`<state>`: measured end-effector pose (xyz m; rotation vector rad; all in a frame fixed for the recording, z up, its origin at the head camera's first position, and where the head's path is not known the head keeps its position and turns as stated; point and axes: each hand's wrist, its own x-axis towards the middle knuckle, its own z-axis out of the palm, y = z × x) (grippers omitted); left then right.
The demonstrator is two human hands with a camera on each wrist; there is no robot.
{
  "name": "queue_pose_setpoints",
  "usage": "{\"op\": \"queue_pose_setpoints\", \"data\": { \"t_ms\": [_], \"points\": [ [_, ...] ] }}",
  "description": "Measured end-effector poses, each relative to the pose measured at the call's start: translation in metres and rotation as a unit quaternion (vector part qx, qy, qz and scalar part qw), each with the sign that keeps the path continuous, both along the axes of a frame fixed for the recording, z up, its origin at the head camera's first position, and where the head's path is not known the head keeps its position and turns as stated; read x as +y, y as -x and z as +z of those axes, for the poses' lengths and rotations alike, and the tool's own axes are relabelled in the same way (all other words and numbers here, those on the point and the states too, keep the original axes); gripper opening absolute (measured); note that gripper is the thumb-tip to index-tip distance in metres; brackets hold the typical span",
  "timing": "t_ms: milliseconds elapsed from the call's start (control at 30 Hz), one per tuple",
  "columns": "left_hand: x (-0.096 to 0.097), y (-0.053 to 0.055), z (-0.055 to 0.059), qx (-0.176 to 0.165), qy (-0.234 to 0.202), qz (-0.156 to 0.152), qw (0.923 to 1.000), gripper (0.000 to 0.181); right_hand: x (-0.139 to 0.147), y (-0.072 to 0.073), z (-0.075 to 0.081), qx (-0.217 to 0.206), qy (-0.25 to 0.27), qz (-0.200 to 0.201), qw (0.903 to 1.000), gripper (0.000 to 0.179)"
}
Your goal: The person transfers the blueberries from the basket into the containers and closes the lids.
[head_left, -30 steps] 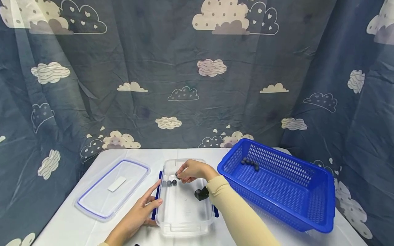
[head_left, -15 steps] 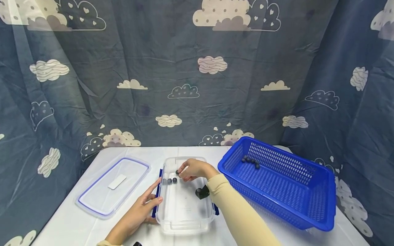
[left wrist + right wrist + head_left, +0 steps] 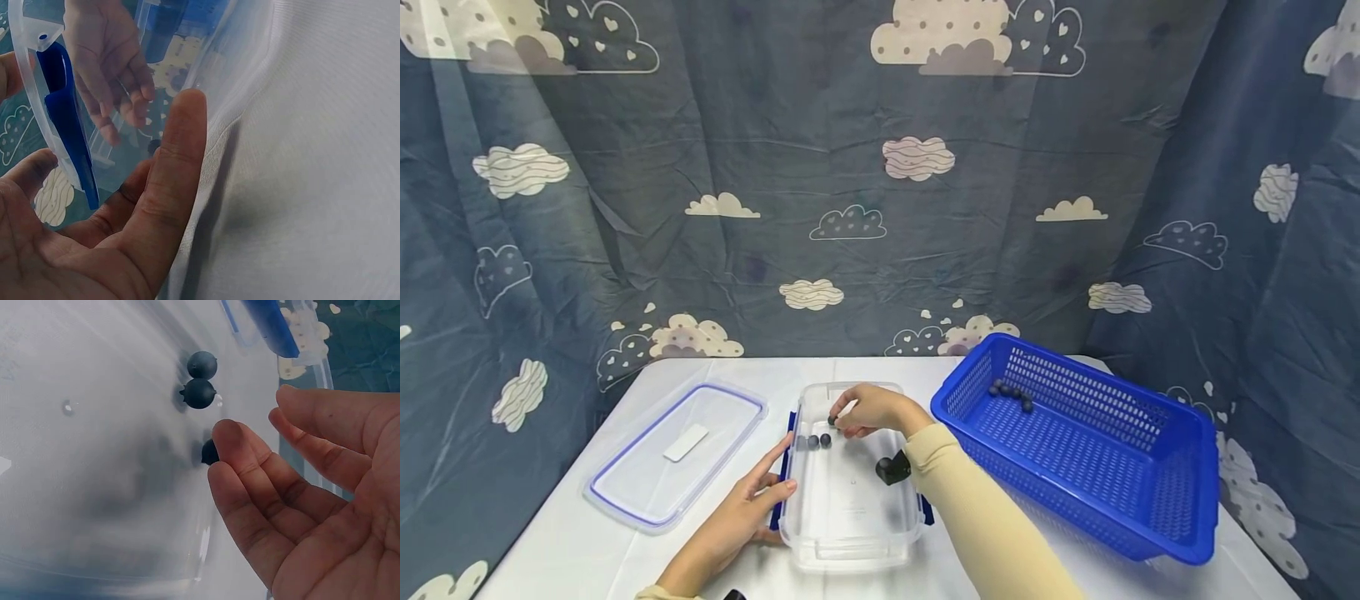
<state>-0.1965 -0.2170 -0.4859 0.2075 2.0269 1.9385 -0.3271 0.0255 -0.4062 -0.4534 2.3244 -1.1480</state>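
Observation:
A clear plastic box (image 3: 850, 533) with blue side clips sits before me. Inside lie two touching blueberries, one of them nearer the middle (image 3: 825, 441). My right hand (image 3: 872, 408) reaches into its far left part, fingertips on either side of another blueberry (image 3: 209, 452), apparently a light pinch; the fingers partly hide it. In the right wrist view the upper fingers stand apart. My left hand (image 3: 745, 504) rests against the box's left side, its fingers fairly straight around the blue clip (image 3: 62, 94).
On the left lies the clear lid (image 3: 647, 483) with a blue seal and a white label. A blue perforated basket (image 3: 1075, 500) stands at the right, with several blueberries (image 3: 1011, 392) in its far left corner. A cloud-printed curtain surrounds the white table.
Both hands and the box stay nearly where they were. The head view has tilted slightly, and my right fingers have shifted a little around the same blueberry.

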Motion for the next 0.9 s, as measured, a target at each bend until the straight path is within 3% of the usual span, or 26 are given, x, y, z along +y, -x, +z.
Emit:
{"op": "queue_pose_setpoints", "data": {
  "t_ms": [533, 900],
  "points": [
    [0.001, -0.002, 0.003, 0.003, 0.000, 0.003, 1.0000, 0.074, 0.009, 0.003, 0.013, 0.031, 0.002, 0.008, 0.9995, 0.032],
    [0.002, -0.002, 0.003, 0.005, -0.003, 0.005, 1.0000, 0.074, 0.021, 0.006, 0.023, 0.031, 0.010, 0.008, 0.9994, 0.024]
  ]
}}
